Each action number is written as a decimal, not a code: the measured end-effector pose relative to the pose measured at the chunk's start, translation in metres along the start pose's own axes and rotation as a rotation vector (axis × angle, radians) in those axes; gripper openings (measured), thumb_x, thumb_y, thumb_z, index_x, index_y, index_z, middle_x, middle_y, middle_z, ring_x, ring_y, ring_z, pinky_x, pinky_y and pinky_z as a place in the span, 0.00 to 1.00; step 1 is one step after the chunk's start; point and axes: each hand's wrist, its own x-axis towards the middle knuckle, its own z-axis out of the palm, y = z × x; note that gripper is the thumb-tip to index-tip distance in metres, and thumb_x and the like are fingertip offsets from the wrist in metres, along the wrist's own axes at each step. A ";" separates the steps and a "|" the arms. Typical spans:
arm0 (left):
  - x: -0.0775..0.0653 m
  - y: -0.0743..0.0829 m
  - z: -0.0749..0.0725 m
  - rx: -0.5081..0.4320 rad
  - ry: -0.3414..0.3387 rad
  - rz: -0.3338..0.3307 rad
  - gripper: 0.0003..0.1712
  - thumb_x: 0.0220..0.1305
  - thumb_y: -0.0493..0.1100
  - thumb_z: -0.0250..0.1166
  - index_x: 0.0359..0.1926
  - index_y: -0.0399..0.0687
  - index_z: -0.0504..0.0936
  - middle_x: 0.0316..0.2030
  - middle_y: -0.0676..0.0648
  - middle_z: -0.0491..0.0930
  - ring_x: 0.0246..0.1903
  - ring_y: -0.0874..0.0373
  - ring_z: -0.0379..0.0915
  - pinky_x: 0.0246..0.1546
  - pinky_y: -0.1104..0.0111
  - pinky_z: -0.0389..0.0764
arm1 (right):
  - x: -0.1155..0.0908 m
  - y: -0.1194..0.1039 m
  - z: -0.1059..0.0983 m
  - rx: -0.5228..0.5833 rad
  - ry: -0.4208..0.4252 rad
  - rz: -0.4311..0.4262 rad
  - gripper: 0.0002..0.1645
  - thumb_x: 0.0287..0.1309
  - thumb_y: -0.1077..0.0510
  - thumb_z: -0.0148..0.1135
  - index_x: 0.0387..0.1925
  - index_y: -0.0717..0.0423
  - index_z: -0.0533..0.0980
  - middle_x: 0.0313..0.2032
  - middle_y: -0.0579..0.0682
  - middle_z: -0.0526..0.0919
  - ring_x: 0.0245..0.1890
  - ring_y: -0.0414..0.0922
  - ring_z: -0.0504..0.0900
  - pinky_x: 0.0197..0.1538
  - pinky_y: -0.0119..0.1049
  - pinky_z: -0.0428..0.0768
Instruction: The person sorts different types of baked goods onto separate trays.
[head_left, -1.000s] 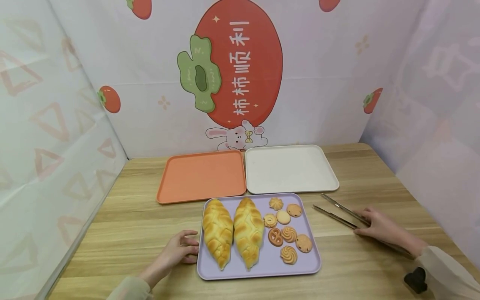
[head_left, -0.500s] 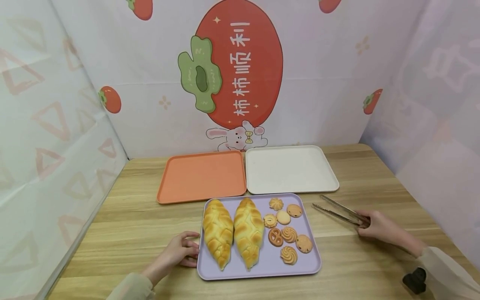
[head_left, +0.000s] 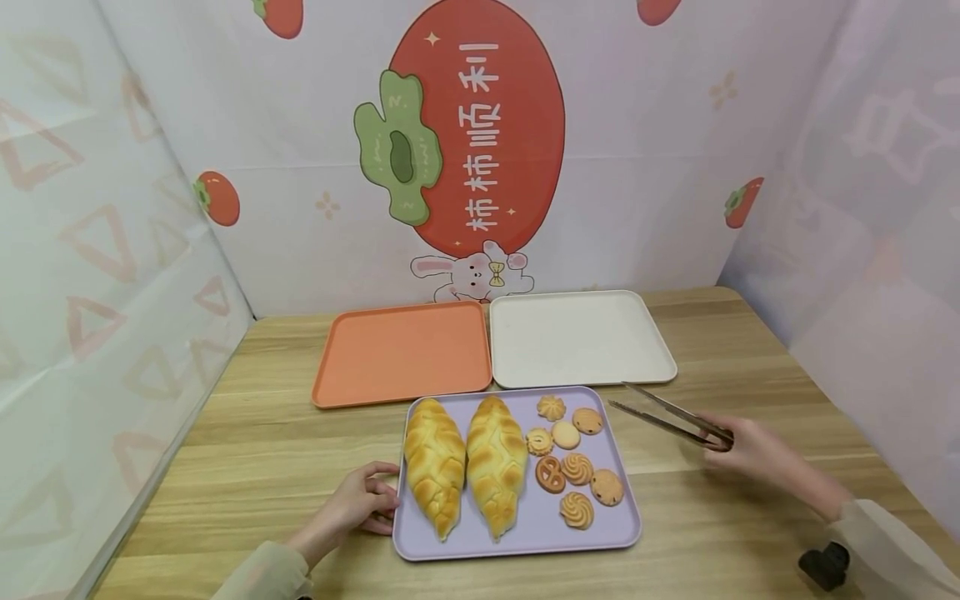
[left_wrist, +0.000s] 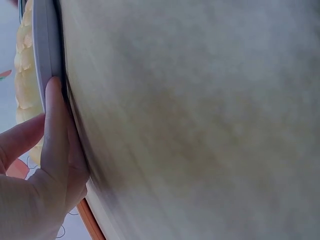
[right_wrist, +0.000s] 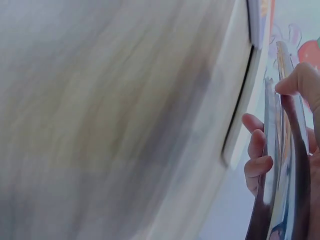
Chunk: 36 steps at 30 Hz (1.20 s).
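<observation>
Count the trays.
3: the orange tray at back left, the white tray beside it at back right, and the purple tray in front of them.

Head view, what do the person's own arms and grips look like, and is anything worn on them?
The left grip and right grip are bare human hands; no gloves or rings show. The left sleeve and right sleeve are pale beige and end short of the hands. A small black item shows beside the right sleeve; I can't tell what it is.
</observation>
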 end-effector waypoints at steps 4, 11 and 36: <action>-0.001 0.001 0.000 0.004 0.000 0.001 0.29 0.52 0.27 0.57 0.54 0.25 0.57 0.27 0.43 0.74 0.22 0.58 0.75 0.21 0.63 0.81 | 0.005 -0.009 0.004 -0.006 0.024 -0.088 0.24 0.37 0.68 0.63 0.43 0.70 0.73 0.28 0.48 0.80 0.20 0.27 0.66 0.17 0.25 0.68; -0.001 0.002 0.001 0.007 -0.007 0.003 0.28 0.52 0.26 0.56 0.54 0.25 0.57 0.27 0.43 0.73 0.22 0.57 0.75 0.22 0.62 0.81 | 0.015 -0.021 0.011 0.001 0.003 -0.234 0.25 0.36 0.68 0.64 0.42 0.72 0.72 0.25 0.47 0.80 0.19 0.26 0.65 0.16 0.23 0.67; -0.002 -0.001 0.002 0.029 -0.011 0.020 0.26 0.52 0.25 0.54 0.53 0.27 0.57 0.24 0.46 0.72 0.21 0.57 0.71 0.20 0.60 0.81 | 0.044 -0.072 0.035 0.112 -0.230 -0.275 0.27 0.46 0.58 0.65 0.46 0.72 0.72 0.26 0.43 0.77 0.21 0.29 0.67 0.21 0.25 0.72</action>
